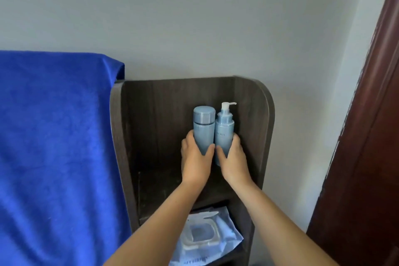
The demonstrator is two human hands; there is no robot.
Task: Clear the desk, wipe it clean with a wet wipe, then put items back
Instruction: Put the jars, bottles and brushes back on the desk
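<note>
Left hand (195, 161) gripping capped blue bottle (204, 127); right hand (233, 161) gripping blue pump bottle (224, 131). Bottles upright, touching, near back right corner of dark wooden desk (155, 181). Wet wipe pack (207, 235) on lower shelf at front edge. Blue cloth (56, 136) left of desk.

Dark wooden desk (254, 114) with raised back and side walls — access from the front and above only. Two blue bottles (204, 129) stand touching at rear right; the top's left half lies open. Blue cloth (54, 136) abuts the left wall.
</note>
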